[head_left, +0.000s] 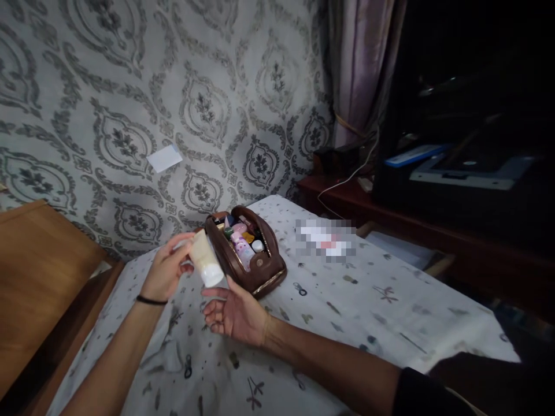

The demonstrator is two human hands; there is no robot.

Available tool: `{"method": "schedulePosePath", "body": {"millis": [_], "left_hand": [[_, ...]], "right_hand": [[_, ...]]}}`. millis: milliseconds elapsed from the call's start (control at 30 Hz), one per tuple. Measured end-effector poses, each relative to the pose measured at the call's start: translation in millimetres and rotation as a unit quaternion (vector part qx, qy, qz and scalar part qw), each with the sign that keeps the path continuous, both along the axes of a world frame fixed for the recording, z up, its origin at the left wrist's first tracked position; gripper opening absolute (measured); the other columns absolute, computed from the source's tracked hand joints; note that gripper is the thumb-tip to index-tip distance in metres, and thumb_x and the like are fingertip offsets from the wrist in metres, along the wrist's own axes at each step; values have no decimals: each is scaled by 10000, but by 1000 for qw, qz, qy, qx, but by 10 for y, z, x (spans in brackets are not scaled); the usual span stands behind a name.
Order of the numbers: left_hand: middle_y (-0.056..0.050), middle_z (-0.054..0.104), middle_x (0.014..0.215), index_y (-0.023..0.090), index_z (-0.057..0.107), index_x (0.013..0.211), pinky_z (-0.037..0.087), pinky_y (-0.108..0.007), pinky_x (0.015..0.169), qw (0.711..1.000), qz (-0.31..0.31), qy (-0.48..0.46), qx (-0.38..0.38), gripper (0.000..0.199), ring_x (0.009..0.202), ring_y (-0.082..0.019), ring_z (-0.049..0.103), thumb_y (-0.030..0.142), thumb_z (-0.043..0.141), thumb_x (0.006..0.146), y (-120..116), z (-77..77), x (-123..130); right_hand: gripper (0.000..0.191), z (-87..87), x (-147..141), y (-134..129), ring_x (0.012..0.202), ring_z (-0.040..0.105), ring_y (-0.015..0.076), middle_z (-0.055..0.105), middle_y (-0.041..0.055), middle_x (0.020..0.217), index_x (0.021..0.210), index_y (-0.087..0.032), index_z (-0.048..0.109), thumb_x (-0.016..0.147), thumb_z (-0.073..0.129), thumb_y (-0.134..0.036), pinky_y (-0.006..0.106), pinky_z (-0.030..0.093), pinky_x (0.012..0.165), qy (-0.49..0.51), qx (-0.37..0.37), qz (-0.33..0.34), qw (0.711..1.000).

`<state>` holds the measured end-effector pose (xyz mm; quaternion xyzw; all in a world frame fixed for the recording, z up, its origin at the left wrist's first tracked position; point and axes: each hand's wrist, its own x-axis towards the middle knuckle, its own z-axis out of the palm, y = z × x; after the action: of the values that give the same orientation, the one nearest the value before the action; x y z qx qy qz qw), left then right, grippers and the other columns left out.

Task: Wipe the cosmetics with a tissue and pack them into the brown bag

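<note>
In the head view, your left arm reaches up from the lower left, a dark band (151, 300) around the wrist, and your left hand (168, 267) grasps a cream tube (202, 254) between thumb and fingers. The tube slants, its white cap lower and toward your right. Your right arm comes in from the lower right corner; your right hand (238, 316) is released, palm turned up, fingers loosely curled just below the cap. Whether its thumb touches the cap or the bag, you cannot tell.

The tube is just beside the near left side of a brown bag (272, 274), which sits near the wall-side edge of the surface under a white printed cloth (338, 329). The bag gapes open, its zip undone. Inside you see a purple-and-white bottle (243, 252) lying lengthwise, a pink item (239, 228), a green item (228, 232), a yellow item (248, 237) and a round white lid (257, 245), packed closely together. Nearer the surface's right edge lies a pixelated item (326, 238).
</note>
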<state>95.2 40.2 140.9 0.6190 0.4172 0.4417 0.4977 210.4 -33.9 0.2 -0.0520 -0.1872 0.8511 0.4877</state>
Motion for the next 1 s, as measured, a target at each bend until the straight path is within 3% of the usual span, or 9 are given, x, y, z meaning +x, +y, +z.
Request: {"method": "schedulePosePath", "body": {"millis": [133,233,367,567,667,767,900,1000], "left_hand": [[17,621,652,161,646,950,402,-167,413,998,-58,19,30,438,500,-86,536,373,808,603,344,267,415],[42,574,540,170,603,912,403,-182,404,995,-49,88,13,323,430,-94,522,296,758,657,609,323,738],[58,515,459,166,574,827,374,-186,407,988,-46,145,1,219,372,-88,485,226,739,696,927,224,1043],[48,496,451,150,611,853,416,-253,488,969,-43,241,14,172,398,-124,513,192,723,729,1225,24,1257],[18,508,460,148,633,824,459,-314,563,949,-31,310,47,105,483,-188,585,188,688,743,1268,-29,1327],[-31,551,503,173,611,665,490,-358,692,919,-12,378,108,82,691,-263,663,171,676,715,1268,-51,1370],[-95,685,759,197,593,578,444,-366,929,877,-2,434,207,146,1085,-306,613,165,715,653,1238,-15,1351],[-120,704,956,195,667,678,409,-378,987,856,-14,449,257,29,1161,-306,570,195,683,702,1204,56,1301]], "right_hand": [[562,-47,-1,9,662,637,151,702,58,778,1061,-109,649,900,518,-631,274,386,628,-28,4,16,999],[524,-92,-11,33,661,629,147,700,52,774,1040,-114,656,893,546,-604,275,364,634,-40,6,20,999],[495,-141,-6,72,649,622,143,697,45,763,1031,-119,659,873,577,-580,271,344,624,-51,-1,10,999],[457,-176,-14,79,635,614,136,697,47,770,1008,-118,670,847,613,-542,267,335,614,-56,-7,2,998],[440,-183,-20,74,633,614,135,695,44,770,1008,-121,673,839,620,-524,266,338,613,-53,-5,3,999],[435,-178,-19,73,636,615,131,693,39,768,1010,-122,674,838,618,-518,263,346,618,-53,-7,1,999],[434,-153,-8,65,625,611,126,692,36,759,1005,-121,675,832,624,-516,261,347,610,-59,-12,-4,998],[447,-154,3,65,634,616,128,695,39,768,1006,-120,675,820,643,-525,261,354,612,-64,-4,-4,998]]}}
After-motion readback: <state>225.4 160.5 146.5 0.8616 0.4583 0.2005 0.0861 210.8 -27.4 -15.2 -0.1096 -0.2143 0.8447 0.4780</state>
